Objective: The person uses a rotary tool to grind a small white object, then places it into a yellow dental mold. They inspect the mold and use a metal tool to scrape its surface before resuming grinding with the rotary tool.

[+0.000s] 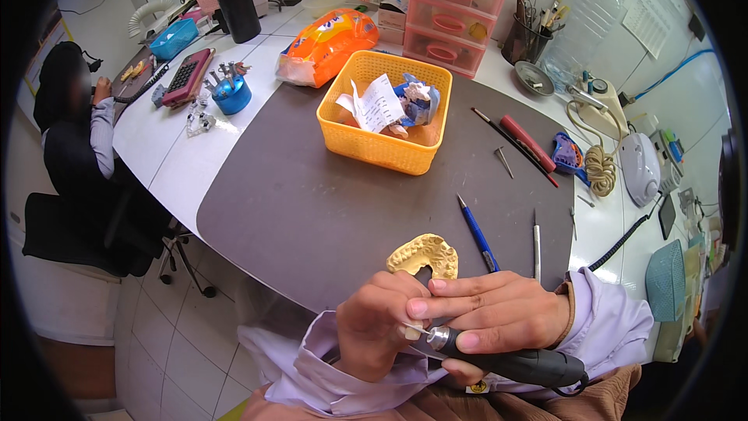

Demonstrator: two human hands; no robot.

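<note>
A: Right hand point(499, 316)?
B: Wrapped round a black handpiece point(514, 362), metal tip.
A: Left hand point(378, 323)?
B: Pinching a small pale tooth point(411, 333) (at the tip). Yellow plaster cast point(425, 253) lies on the worktop point(312, 203), just beyond.

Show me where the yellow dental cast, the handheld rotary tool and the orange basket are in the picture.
yellow dental cast point(425, 254): head view, on the top of the arch.
handheld rotary tool point(520, 364): head view, on the dark grip, held in the right hand.
orange basket point(374, 146): head view, on the front wall.
</note>
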